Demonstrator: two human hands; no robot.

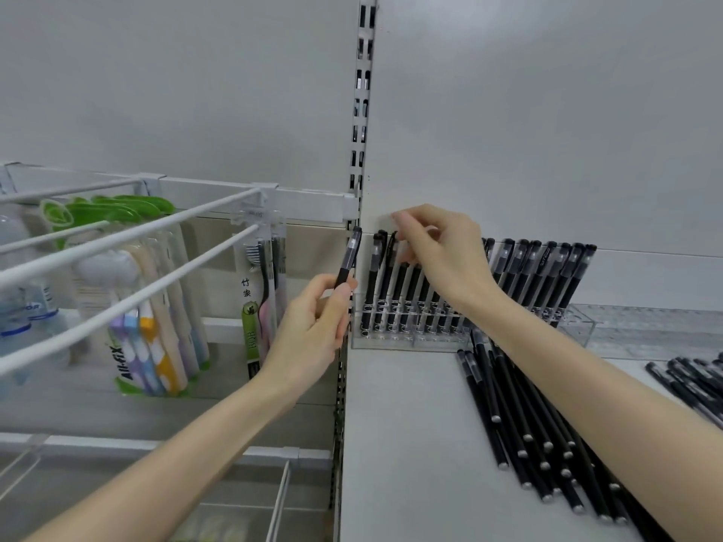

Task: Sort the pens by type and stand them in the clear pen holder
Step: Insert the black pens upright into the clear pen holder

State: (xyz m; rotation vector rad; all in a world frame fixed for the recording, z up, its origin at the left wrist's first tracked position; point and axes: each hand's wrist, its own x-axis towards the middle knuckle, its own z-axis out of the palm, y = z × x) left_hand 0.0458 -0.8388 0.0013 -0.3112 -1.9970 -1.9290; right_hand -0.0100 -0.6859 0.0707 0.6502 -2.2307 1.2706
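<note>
Loose black pens (524,424) are laid on the near right of the white shelf (403,444). 1 black pen (349,254) is gripped upright by the left hand (313,326), just left of the clear pen holder (391,340) at the far wall. A standing pen (391,264) near the holder's left end is pinched at its top by the right hand (442,252).

Lighting: bright, even, diffuse throughout. Shadows: faint, soft shading is laid across the wall (528,91). Glare: small highlights are carried on the tips of the loose pens (508,404). Distortion: rods (129,232) are splayed wide at left. Focus: bottles (23,307) and toothbrush packs (156,346) are blurred; the right hand (442,252) is smeared at the fingertips (401,220).
</note>
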